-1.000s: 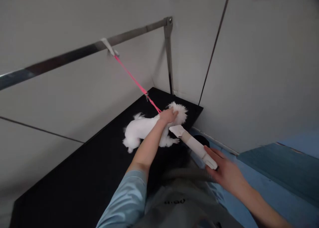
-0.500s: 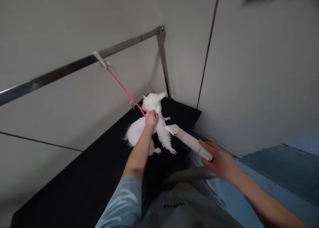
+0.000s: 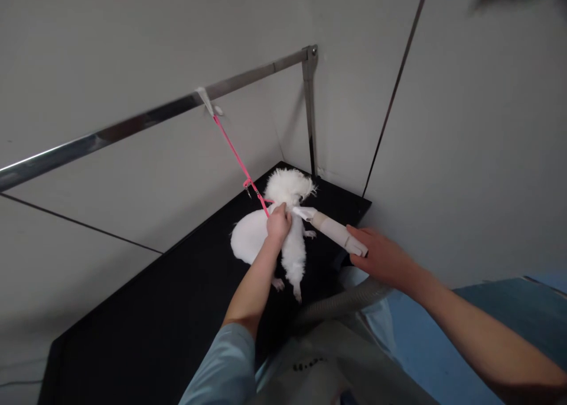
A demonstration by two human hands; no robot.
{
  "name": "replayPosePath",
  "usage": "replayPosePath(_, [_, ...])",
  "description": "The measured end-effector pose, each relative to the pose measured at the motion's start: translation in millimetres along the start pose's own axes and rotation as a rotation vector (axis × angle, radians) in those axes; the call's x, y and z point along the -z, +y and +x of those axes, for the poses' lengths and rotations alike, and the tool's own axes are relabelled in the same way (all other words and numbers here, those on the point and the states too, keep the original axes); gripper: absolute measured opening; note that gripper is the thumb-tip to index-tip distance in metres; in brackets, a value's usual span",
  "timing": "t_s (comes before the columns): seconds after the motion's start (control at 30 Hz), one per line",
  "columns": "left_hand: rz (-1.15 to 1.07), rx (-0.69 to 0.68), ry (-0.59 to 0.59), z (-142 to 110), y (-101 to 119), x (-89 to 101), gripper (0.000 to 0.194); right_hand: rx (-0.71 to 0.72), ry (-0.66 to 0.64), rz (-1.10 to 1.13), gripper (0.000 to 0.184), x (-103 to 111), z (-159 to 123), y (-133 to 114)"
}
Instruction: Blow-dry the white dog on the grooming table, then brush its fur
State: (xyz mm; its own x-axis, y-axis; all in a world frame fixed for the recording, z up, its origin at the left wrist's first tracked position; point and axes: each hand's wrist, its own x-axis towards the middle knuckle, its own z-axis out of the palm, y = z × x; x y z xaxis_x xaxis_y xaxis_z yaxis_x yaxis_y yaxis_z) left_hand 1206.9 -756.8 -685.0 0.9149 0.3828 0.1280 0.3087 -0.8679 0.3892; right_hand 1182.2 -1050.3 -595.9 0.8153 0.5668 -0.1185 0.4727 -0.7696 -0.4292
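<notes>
A small white dog [image 3: 250, 237] is on the black tabletop, the fur of its head fluffed outward. My left hand [image 3: 279, 222] is closed at the dog's neck, on the loop end of a pink leash [image 3: 234, 151]; its fingertips are partly hidden. The leash runs up to a white strap [image 3: 204, 100] wrapped around a metal bar. In my right hand [image 3: 376, 254] is a pale dryer nozzle [image 3: 334, 231], gripped at its rear end. Its flattened tip points at the dog's neck and chest, close to my left hand. A grey ribbed hose [image 3: 349, 299] passes below my right hand.
The metal bar [image 3: 150, 113] crosses above the black table [image 3: 133, 328] and meets an upright post [image 3: 309, 110] at the far corner. Grey walls [image 3: 469, 139] stand behind and to the right. Blue flooring [image 3: 425, 346] shows at lower right.
The nozzle has moved closer to the dog's neck. The dog's head fur now stands out and its head has turned. My left hand stays at the neck, and the whole view has shifted slightly.
</notes>
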Motion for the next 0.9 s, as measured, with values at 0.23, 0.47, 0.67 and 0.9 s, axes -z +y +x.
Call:
replayPosePath(0.23, [-0.126, -0.07, 0.057, 3.2, 16.7, 3.4, 0.037, -0.01, 0.006, -0.175, 0.061, 19.2, 3.9, -31.3])
replayPosePath(0.47, [-0.044, -0.063, -0.012, -2.6, 13.2, -3.7, 0.042, 0.001, -0.055, -0.423, 0.061, 32.0, -11.4, -39.1])
replayPosePath(0.67, [0.012, -0.029, -0.021, 0.7, -2.9, 1.4, 0.042, 0.059, -0.074, -0.552, 0.06, 46.6, -10.7, -53.8])
replayPosePath(0.9, [0.007, 0.066, -0.056, -15.4, -21.2, 8.9, 0.029, 0.147, -0.082, -0.567, 0.056, 54.7, 21.4, -78.5])
